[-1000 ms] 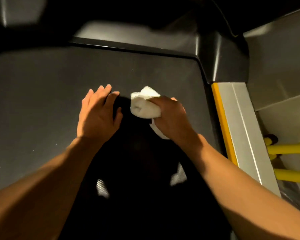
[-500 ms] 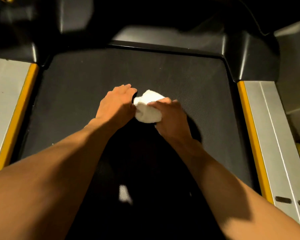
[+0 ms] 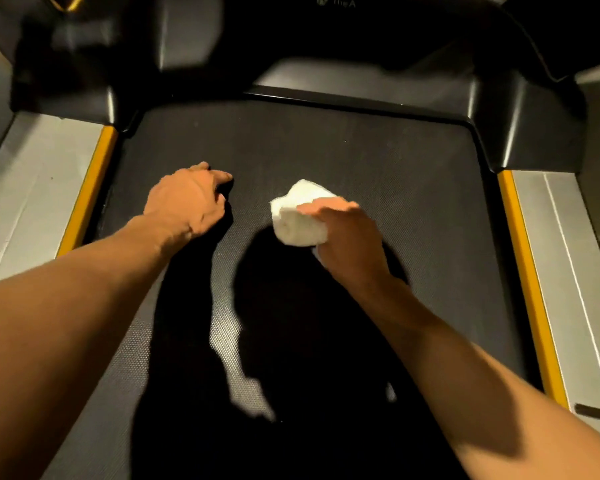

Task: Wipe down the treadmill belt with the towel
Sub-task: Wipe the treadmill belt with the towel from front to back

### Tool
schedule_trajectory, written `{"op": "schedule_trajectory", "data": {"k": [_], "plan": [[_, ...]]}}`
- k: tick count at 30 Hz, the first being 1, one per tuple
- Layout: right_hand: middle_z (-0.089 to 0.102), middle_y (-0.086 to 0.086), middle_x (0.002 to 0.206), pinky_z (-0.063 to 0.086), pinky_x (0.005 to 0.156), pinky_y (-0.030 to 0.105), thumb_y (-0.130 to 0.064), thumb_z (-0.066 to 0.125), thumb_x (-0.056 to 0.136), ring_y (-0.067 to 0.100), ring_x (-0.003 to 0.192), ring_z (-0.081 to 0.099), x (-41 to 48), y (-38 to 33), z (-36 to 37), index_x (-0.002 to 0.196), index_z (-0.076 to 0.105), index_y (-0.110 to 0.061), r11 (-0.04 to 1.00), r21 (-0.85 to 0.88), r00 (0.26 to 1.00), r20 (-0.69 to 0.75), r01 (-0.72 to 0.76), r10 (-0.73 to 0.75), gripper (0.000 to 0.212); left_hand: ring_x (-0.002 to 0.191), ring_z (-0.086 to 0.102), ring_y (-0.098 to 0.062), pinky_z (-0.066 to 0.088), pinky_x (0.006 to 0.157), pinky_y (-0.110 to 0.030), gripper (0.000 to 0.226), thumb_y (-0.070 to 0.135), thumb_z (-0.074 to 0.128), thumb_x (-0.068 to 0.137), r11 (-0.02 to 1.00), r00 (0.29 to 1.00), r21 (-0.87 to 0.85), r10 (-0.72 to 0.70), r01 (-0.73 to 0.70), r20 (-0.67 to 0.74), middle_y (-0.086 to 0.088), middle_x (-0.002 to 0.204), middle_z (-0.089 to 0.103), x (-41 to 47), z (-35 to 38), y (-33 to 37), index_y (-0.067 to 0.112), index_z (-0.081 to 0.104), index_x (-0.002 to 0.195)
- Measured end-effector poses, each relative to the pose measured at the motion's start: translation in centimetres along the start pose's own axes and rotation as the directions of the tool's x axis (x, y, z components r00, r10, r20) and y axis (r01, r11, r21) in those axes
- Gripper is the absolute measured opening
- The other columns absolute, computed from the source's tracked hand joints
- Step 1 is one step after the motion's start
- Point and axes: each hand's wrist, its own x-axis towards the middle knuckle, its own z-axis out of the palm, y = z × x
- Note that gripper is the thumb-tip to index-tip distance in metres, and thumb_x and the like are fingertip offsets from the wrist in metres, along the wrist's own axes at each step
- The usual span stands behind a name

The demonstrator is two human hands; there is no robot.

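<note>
The dark textured treadmill belt [image 3: 378, 161] fills the middle of the view. A bunched white towel [image 3: 297, 216] rests on the belt near its centre, gripped by my right hand [image 3: 347, 240] from the right and behind. My left hand [image 3: 186, 199] lies on the belt to the left of the towel, a clear gap between them, with its fingers curled down and nothing in it. Shadows of my arms and head darken the near part of the belt.
Grey side rails with yellow inner strips run along both edges, the left rail [image 3: 32, 188] and the right rail [image 3: 568, 271]. The black motor hood [image 3: 361, 98] and its black corner covers close off the belt's far end. The console looms dark above.
My left hand has moved left, away from the towel it was touching half a second ago. My right hand with the towel has shifted slightly right. The view has swung left, showing both rails.
</note>
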Motion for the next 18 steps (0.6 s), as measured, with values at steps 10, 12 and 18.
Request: {"op": "schedule_trajectory", "data": {"k": [10, 12, 18], "plan": [[0.065, -0.001, 0.100, 0.047, 0.084, 0.040, -0.024, 0.054, 0.077, 0.031, 0.092, 0.062, 1.7, -3.2, 2.1, 0.094, 0.064, -0.038, 0.977, -0.127, 0.981, 0.072, -0.170, 0.180, 0.025, 0.129, 0.046, -0.037, 0.038, 0.106, -0.041, 0.046, 0.024, 0.044, 0.095, 0.975, 0.989, -0.165, -0.150, 0.149, 0.006, 0.000, 0.155, 0.034, 0.7, 0.3, -0.2, 0.041, 0.049, 0.137], [0.067, 0.002, 0.112, 0.044, 0.091, 0.033, -0.016, 0.058, 0.079, 0.028, 0.100, 0.063, -1.4, -4.4, 3.4, 0.109, 0.068, -0.027, 0.997, -0.034, 0.987, 0.147, 0.067, -0.061, 0.034, 0.130, 0.045, -0.035, 0.037, 0.107, -0.039, 0.048, 0.023, 0.043, 0.094, 0.975, 0.990, -0.174, -0.137, 0.138, 0.018, 0.003, 0.156, 0.032, 0.9, 0.6, -0.7, 0.044, 0.049, 0.137], [0.060, -0.001, 0.121, 0.039, 0.087, 0.025, -0.013, 0.055, 0.086, 0.020, 0.113, 0.055, 6.5, -0.8, 1.3, 0.126, 0.059, -0.022, 0.967, -0.209, 0.987, 0.023, -0.148, 0.156, 0.041, 0.139, 0.036, -0.030, 0.032, 0.111, -0.041, 0.052, 0.019, 0.043, 0.096, 0.988, 0.998, -0.140, -0.062, 0.064, 0.017, 0.002, 0.159, 0.025, 1.0, 0.9, -1.1, 0.042, 0.042, 0.142]]}}
